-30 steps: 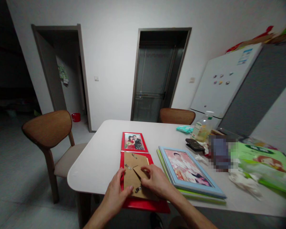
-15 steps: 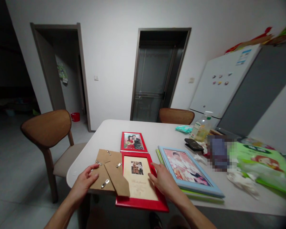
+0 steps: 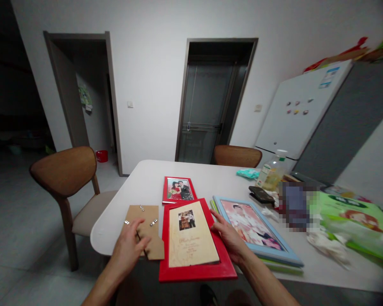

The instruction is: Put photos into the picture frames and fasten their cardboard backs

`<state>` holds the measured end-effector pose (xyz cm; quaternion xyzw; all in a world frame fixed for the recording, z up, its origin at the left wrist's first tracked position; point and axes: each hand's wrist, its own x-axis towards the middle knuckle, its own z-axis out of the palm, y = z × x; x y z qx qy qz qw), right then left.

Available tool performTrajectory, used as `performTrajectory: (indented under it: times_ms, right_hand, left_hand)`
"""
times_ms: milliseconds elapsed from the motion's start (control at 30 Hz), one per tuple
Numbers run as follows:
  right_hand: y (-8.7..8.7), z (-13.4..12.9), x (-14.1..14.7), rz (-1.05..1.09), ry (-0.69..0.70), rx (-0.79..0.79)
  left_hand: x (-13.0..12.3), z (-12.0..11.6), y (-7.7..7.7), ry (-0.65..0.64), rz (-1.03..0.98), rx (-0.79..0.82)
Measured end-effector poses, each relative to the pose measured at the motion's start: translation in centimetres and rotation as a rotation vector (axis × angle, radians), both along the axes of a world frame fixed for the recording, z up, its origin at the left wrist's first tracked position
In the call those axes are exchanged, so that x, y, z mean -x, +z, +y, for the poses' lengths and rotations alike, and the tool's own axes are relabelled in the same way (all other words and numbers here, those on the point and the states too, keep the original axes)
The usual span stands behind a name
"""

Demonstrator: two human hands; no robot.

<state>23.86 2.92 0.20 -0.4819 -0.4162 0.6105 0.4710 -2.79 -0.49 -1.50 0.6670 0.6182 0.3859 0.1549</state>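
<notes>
Head view: your right hand (image 3: 228, 239) grips the nearer red photo frame (image 3: 198, 274) by its right side, the near end jutting past the worktop (image 3: 147, 180); your left hand (image 3: 129, 239), fingers loosely parted, rests on the cardboard backing (image 3: 151, 212). Hold the frame level: its printed insert (image 3: 193, 244) lies skewed and could slide out.
</notes>
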Motion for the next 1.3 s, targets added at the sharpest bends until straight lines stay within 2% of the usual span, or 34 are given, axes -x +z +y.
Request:
performTrajectory:
  times_ms: [67,167,267,367,500,600,667,767,833,1067,1200,1300]
  right_hand:
    - [0.8,-0.6,0.5,0.109,-0.004,-0.002]
    - [1.6,-1.0,1.0,0.083,-0.013,-0.072]
    - [1.4,-0.6,0.8,0.001,-0.008,-0.130]
    - [0.5,0.4,-0.1,-0.164,-0.033,-0.152]
    - [-1.2,1.9,-1.2,-0.624,-0.092,-0.222]
    - [-1.9,2.3,-1.4,-0.976,-0.104,-0.308]
    - [-2.2,2.3,-1.2,-1.118,-0.098,-0.365]
    - [-2.6,2.3,-0.9,-1.250,-0.071,-0.406]
    - [-2.9,2.3,-0.7,-1.295,-0.049,-0.417]
    - [-2.9,2.3,-0.2,-1.422,-0.016,-0.429]
    - [-3.1,2.3,-0.2,-1.434,-0.005,-0.450]
    - [-3.2,2.1,-0.2,-1.399,-0.047,-0.511]
  left_hand:
    - [-4.2,-0.9,0.6,-0.161,-0.051,-0.052]
    - [-9.6,-1.8,1.2,-0.383,0.015,-0.177]
    - [-11.9,-1.8,1.6,-0.431,0.067,-0.287]
    - [-10.9,-1.3,2.3,-0.353,0.057,-0.354]
    - [-6.6,-0.7,2.8,-0.066,-0.096,-0.282]
    - [-3.4,-0.6,1.7,0.099,-0.174,-0.184]
    - [-1.8,-0.8,0.4,0.144,-0.181,-0.102]
    - [-0.6,-1.4,-1.4,0.149,-0.106,0.007]
    - [-0.4,-1.7,-2.0,0.144,-0.005,0.063]
    - [-0.4,-1.9,-1.4,0.152,0.325,0.050]
    - [-0.4,-1.9,-1.5,0.138,0.362,0.003]
    - [-0.5,-1.9,-1.8,0.104,0.338,-0.069]
